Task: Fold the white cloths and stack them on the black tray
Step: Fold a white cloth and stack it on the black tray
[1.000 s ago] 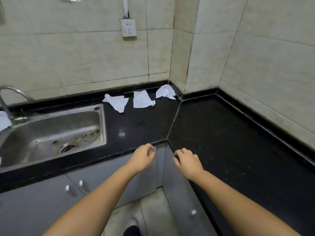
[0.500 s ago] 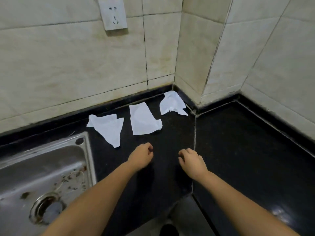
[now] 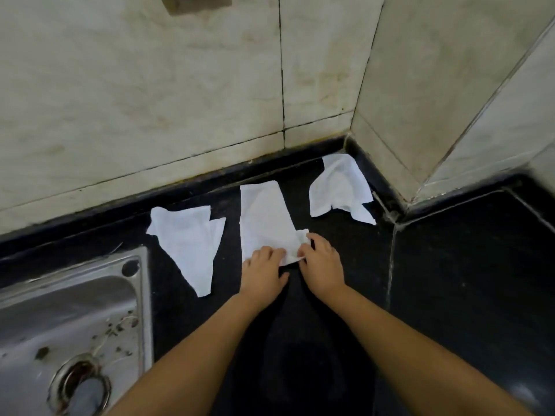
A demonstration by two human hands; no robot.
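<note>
Both hands' fingers (image 3: 274,253) pinch the middle cloth (image 3: 264,217) (two cloths (image 3: 187,238) flank it); sink (image 3: 69,310) left.

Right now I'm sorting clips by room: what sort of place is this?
Most likely a home kitchen corner: a steel sink set in a black stone counter, with tiled walls behind.

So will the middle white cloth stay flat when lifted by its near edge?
Probably not: the thin, creased middle white cloth looks limp, so it should droop. It seems light, likely sliding easily on the glossy black countertop.
</note>
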